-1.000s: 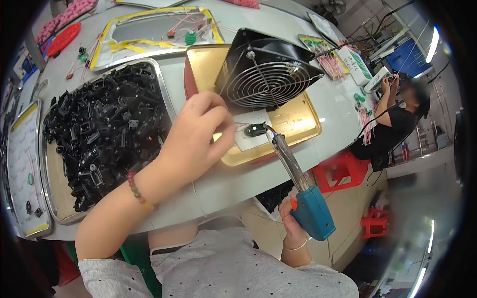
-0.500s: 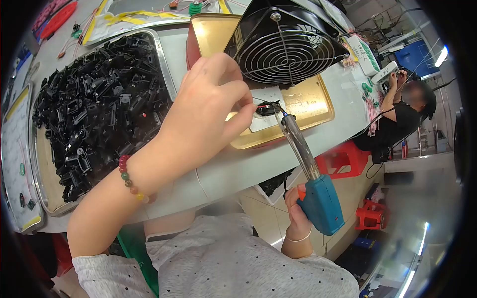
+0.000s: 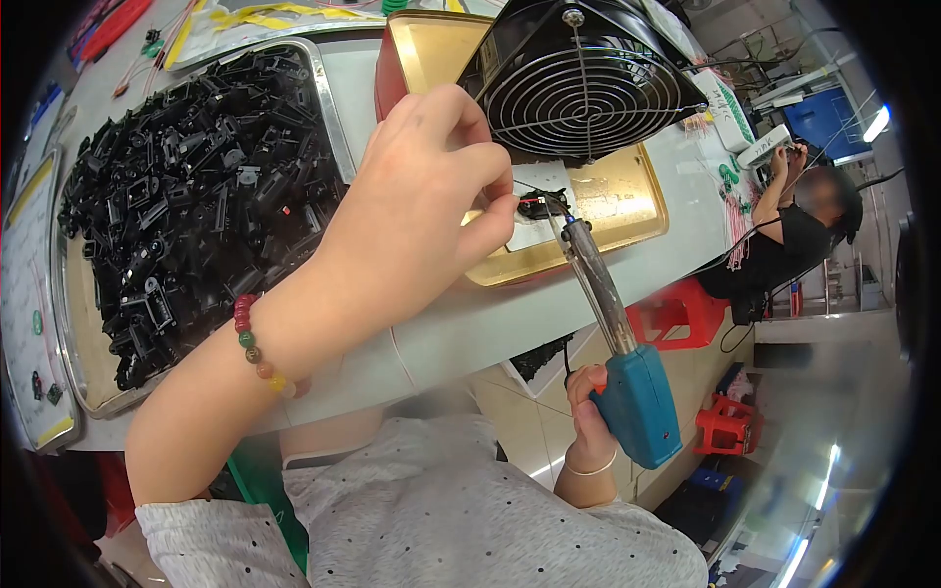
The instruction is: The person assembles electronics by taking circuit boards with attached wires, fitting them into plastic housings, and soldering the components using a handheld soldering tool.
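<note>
My left hand (image 3: 431, 191), with a beaded bracelet at its wrist, reaches over the bench with thumb and forefinger pinched. A short red wire (image 3: 530, 201) runs from its fingertips to a small black plastic part (image 3: 555, 206). That part lies on a white pad (image 3: 526, 236) in a gold tin tray (image 3: 627, 214). My right hand (image 3: 586, 416) is wrapped round the blue handle of a soldering gun (image 3: 642, 402). The gun's tip meets or nearly meets the part; exact contact cannot be made out.
A black fan (image 3: 588, 113) with a wire guard stands just behind the part. To the left, a metal tray (image 3: 331, 110) is heaped with black plastic parts (image 3: 196, 206). Another person (image 3: 784, 230) sits at the right. Red stools (image 3: 676, 312) stand below the bench edge.
The view has shifted slightly, so everything on the bench appears a little further right and up. Both hands keep their grips and their places at the black part.
</note>
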Demonstrator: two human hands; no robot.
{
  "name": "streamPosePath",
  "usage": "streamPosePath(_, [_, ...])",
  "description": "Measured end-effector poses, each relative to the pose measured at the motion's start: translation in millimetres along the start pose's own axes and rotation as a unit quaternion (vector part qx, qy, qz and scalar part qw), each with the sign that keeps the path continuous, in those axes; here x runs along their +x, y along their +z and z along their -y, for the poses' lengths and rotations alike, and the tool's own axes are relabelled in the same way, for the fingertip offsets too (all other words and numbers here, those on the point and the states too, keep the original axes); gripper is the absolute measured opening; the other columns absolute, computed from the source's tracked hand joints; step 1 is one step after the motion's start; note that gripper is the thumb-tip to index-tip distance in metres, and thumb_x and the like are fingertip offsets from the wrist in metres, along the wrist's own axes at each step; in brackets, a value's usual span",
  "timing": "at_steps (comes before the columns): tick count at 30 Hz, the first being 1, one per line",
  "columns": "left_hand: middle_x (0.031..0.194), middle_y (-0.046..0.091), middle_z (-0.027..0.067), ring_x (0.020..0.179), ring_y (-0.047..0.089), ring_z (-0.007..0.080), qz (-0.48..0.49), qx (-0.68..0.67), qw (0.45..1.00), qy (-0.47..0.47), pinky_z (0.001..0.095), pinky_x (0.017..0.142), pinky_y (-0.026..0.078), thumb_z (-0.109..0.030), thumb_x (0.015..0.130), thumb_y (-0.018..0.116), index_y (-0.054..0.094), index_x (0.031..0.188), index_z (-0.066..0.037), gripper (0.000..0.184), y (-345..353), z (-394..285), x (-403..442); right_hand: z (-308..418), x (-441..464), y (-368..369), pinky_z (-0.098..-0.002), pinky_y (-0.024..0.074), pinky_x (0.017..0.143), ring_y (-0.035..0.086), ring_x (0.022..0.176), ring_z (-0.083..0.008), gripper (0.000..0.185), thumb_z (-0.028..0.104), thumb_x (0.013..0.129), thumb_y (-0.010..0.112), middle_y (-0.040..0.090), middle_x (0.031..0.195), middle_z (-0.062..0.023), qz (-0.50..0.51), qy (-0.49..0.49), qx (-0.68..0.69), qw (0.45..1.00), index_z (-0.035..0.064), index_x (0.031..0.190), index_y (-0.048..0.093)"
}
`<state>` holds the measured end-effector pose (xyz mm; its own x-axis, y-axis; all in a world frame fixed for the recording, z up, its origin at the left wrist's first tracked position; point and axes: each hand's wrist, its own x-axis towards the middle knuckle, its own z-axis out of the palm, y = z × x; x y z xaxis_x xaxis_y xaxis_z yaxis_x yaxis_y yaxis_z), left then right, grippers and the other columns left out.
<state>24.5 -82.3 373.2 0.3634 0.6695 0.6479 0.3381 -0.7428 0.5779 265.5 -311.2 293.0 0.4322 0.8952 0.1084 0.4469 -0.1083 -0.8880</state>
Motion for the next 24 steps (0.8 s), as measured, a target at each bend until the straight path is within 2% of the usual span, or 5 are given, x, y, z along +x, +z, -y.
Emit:
streamPosePath(2, [0.092,0.050,0.0097,0.084,0.053,0.0243,-0.004,-0.001,1.000,0.003,0.0336,0.072,0.047,-0.009,0.073,0.068,0.063,0.074,-0.003,0.008,0.2,0.0,0.2,-9.6,-2.3,-2.1,-0.0328,0.0488,0.091,0.058,0.091,-0.0181,0.016,0.020,0.093,0.053,0.061,0.090,-0.0061,-0.010,0.043,0.155,0.987,0.0040,0.094,0.057])
streamPosePath(6, [0.092,0.050,0.0100,0.085,0.053,0.0249,-0.004,0.008,1.000,0.011,0.0339,0.073,0.047,-0.009,0.072,0.069,0.063,0.074,-0.003,0.009,-0.5,0.4,0.1,-10.0,-1.2,-0.4,-0.0348,0.0487,0.090,0.058,0.094,-0.0190,0.014,0.018,0.092,0.055,0.061,0.093,-0.0059,0.009,0.155,0.573,0.804,0.0047,0.095,0.058])
streamPosePath(11, [0.093,0.050,0.0105,0.085,0.053,0.0254,-0.012,0.001,1.000,0.010,0.0342,0.074,0.047,-0.008,0.072,0.069,0.062,0.074,-0.002,0.009,0.3,0.6,-0.6,-19.3,0.1,-3.2,-0.0337,0.0479,0.089,0.055,0.091,-0.0186,0.011,0.017,0.092,0.055,0.058,0.090,-0.0050,0.035,0.110,0.518,0.847,0.0057,0.094,0.057])
streamPosePath(17, [0.093,0.050,0.0106,0.084,0.053,0.0255,-0.014,0.001,1.000,0.007,0.0342,0.074,0.048,-0.008,0.072,0.069,0.062,0.073,-0.002,0.009,0.9,0.3,-0.7,-22.3,-2.7,-1.3,-0.0320,0.0476,0.083,0.054,0.086,-0.0178,0.008,0.014,0.090,0.058,0.056,0.086,-0.0048,0.017,0.156,0.613,0.774,0.0064,0.092,0.056])
streamPosePath(24, [0.092,0.050,0.0105,0.085,0.053,0.0256,-0.017,0.004,1.000,0.005,0.0344,0.074,0.048,-0.009,0.071,0.069,0.062,0.073,-0.003,0.009,1.9,0.3,-0.9,-9.1,-1.3,0.9,-0.0312,0.0483,0.083,0.055,0.086,-0.0178,0.008,0.013,0.090,0.057,0.056,0.086,-0.0058,0.025,0.159,0.575,0.802,0.0055,0.092,0.057])
